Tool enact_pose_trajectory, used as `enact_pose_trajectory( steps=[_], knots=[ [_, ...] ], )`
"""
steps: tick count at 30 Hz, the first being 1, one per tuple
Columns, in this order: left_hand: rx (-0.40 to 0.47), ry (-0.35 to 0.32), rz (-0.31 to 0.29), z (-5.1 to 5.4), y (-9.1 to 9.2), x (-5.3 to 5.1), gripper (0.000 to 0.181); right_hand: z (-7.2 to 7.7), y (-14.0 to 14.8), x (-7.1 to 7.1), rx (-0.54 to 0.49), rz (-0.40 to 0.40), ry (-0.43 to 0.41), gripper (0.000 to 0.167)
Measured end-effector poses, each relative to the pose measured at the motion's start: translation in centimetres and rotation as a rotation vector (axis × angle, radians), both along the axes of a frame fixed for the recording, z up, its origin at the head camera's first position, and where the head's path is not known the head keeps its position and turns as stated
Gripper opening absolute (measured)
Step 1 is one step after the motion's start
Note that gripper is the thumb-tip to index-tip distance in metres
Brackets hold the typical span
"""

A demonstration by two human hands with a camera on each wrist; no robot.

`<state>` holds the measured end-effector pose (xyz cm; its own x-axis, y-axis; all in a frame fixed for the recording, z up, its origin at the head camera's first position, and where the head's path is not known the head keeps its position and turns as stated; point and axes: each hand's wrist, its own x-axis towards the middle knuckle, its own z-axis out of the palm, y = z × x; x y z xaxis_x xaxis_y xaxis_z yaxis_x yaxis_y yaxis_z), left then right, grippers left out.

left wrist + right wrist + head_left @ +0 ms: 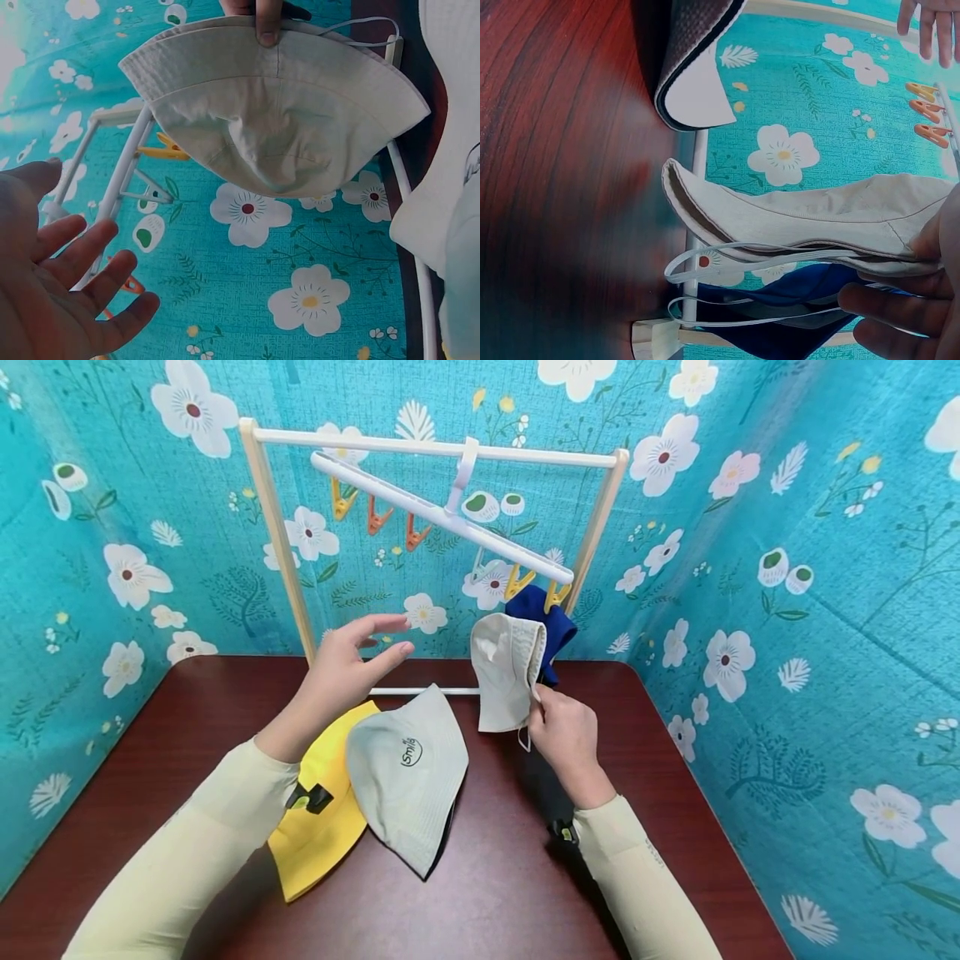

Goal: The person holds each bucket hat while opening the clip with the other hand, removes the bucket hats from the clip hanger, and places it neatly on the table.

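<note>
My right hand point(567, 731) pinches the brim of a cream bucket hat point(501, 668), which is folded flat and held up off the table. A thin cord loop point(705, 259) hangs from the hat's edge in the right wrist view. Just behind is a dark blue hat point(558, 628), hanging beneath the yellow clips point(556, 597) at the low right end of a white clip hanger point(420, 510). Raised left of the cream hat, my left hand point(348, 662) holds nothing, its fingers and thumb spread apart. In the left wrist view its fingers point(97, 285) are relaxed.
The tilted hanger hooks onto a wooden rack point(271, 527) with a white top bar. Orange clips point(378, 516) hang at its raised left end. On the dark red table point(510, 893), a pale grey bucket hat point(408, 777) marked "Smile" overlaps a yellow hat point(318, 847). Flowered blue cloth point(750, 568) surrounds the table.
</note>
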<state>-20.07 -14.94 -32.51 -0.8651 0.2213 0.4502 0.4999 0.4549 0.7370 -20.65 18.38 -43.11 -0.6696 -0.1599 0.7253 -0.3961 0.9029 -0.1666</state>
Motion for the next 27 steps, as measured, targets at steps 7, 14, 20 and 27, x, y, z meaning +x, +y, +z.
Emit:
enact_pose_trajectory(
  steps=[7,14,20,27],
  knots=[
    [-0.007,-0.044,0.017,-1.5,-1.6,2.2,0.039,-0.4,-0.2,0.2,0.004,0.016,-0.008,0.026],
    [0.002,-0.042,0.018,-3.0,-2.9,4.8,0.035,-0.4,0.0,0.4,-0.005,0.027,0.006,0.026],
    [-0.009,-0.020,0.036,-3.9,-3.4,5.7,0.036,-0.3,0.1,0.2,0.016,0.027,-0.002,0.025],
    [-0.066,0.020,0.015,-5.5,-3.7,6.7,0.036,-0.5,0.2,0.2,0.011,0.030,0.011,0.026]
  ],
)
